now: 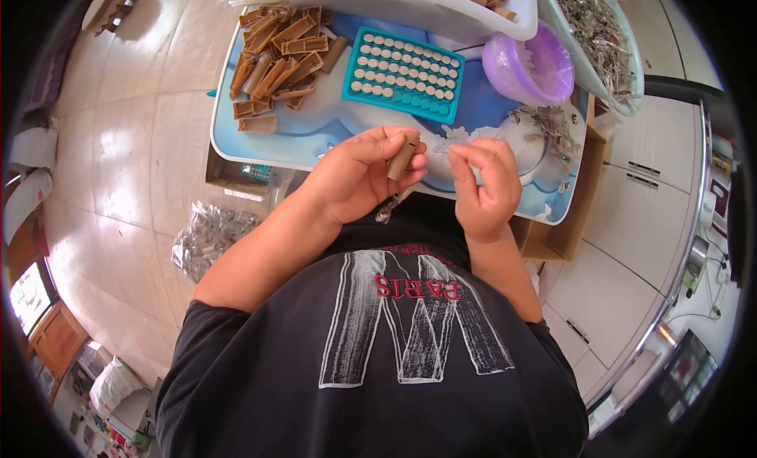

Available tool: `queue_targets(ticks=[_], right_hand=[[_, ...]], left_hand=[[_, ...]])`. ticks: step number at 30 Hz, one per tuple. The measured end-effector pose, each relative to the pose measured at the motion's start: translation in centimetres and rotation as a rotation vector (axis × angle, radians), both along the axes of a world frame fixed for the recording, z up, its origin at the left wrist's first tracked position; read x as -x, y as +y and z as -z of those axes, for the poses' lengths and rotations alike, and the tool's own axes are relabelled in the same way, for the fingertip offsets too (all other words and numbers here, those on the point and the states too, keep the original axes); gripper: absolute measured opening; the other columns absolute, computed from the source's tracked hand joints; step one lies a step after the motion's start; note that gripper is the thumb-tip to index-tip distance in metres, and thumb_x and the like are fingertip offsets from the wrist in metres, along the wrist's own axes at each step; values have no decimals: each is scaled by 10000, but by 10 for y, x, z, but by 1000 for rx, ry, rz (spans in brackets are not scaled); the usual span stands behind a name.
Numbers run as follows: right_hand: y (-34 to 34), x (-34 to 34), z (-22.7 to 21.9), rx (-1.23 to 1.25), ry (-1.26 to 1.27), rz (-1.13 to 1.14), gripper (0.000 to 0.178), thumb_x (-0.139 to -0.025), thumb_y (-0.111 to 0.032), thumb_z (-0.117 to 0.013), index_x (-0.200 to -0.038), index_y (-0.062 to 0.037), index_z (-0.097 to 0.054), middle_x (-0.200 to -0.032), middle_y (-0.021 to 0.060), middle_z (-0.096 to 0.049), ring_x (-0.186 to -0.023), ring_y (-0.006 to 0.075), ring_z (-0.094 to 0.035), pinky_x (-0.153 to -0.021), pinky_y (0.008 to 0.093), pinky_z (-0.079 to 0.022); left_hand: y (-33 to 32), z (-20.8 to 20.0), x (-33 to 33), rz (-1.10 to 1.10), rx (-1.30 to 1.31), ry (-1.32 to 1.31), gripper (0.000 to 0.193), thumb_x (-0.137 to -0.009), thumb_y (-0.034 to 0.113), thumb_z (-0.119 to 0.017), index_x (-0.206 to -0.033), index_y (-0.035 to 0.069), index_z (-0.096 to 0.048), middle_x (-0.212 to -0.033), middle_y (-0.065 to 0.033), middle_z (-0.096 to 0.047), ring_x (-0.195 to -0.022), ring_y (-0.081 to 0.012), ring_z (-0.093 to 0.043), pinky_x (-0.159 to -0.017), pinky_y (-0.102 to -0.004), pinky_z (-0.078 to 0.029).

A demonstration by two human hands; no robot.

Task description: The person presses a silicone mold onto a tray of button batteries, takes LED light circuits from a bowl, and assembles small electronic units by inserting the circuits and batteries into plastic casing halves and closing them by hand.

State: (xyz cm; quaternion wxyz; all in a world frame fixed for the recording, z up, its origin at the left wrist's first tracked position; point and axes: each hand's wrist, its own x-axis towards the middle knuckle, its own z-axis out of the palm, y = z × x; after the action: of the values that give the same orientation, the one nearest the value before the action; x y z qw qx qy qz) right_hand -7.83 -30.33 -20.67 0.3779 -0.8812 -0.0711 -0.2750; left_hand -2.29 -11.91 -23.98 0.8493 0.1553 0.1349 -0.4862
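Note:
My left hand [355,166] grips a small brown plastic casing [403,157] with a dark slot near its upper end, held tilted between thumb and fingers. A thin silvery tangle, perhaps wire, [385,211] hangs just below that hand. To its right, my right hand [489,182] has thumb and forefinger pinched together; anything between them is too small to make out. Beyond the hands, a teal tray [400,108] carries rows of round white discs, with bare teal places in its nearest row. A heap of similar brown casings [284,52] lies to the left of the tray.
The blue-and-white table [307,127] also bears a purple bowl [568,63] and loose metal bits [552,130] at the right. White bin [410,12] and pale basket [631,95] crowd the far side. A clear bag [213,229] lies on the floor at left.

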Motion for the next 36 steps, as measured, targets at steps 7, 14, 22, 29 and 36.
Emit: queue_targets(ticks=[7, 14, 22, 29, 36], right_hand=[[17, -4, 3, 45, -97, -69, 206, -721, 8, -737, -910, -37, -669, -816, 57, -593, -715, 233, -565, -627, 327, -443], [20, -8, 8, 21, -121, -91, 219, -714, 9, -736, -920, -39, -682, -827, 53, -598, -723, 228, -566, -625, 325, -436], [23, -11, 12, 45, -150, -108, 207, -710, -12, -745, -907, -36, -689, -835, 50, -611, -723, 224, -569, -629, 328, -435], [24, -11, 11, -52, -30, -103, 217, -718, 19, -735, -919, -18, -663, -842, 89, -629, -738, 250, -606, -639, 332, -484], [24, -14, 10, -5, -71, -118, 135, -747, 16, -715, -833, -16, -617, -813, 102, -628, -706, 263, -615, -617, 339, -496]], left_hand=[[-3, -1, 1, -60, 107, -81, 201, -950, 145, -547, -1088, 0, -568, -965, -114, -638, -941, -224, -638, -905, -361, -513], [-2, -5, 3, -55, 77, 6, 205, -952, 140, -544, -1103, 10, -588, -910, -81, -637, -954, -213, -641, -938, -368, -505], [0, -2, 3, -13, 106, -72, 266, -960, 178, -522, -1178, 37, -584, -927, -45, -653, -933, -180, -619, -939, -365, -453], [-1, 1, 1, -2, 160, -127, 271, -966, 186, -518, -1185, 40, -580, -974, -67, -648, -973, -193, -618, -940, -373, -463], [-3, -2, 5, -43, 62, -104, 265, -964, 186, -529, -1179, 38, -575, -809, -15, -582, -897, -159, -598, -921, -354, -462]])
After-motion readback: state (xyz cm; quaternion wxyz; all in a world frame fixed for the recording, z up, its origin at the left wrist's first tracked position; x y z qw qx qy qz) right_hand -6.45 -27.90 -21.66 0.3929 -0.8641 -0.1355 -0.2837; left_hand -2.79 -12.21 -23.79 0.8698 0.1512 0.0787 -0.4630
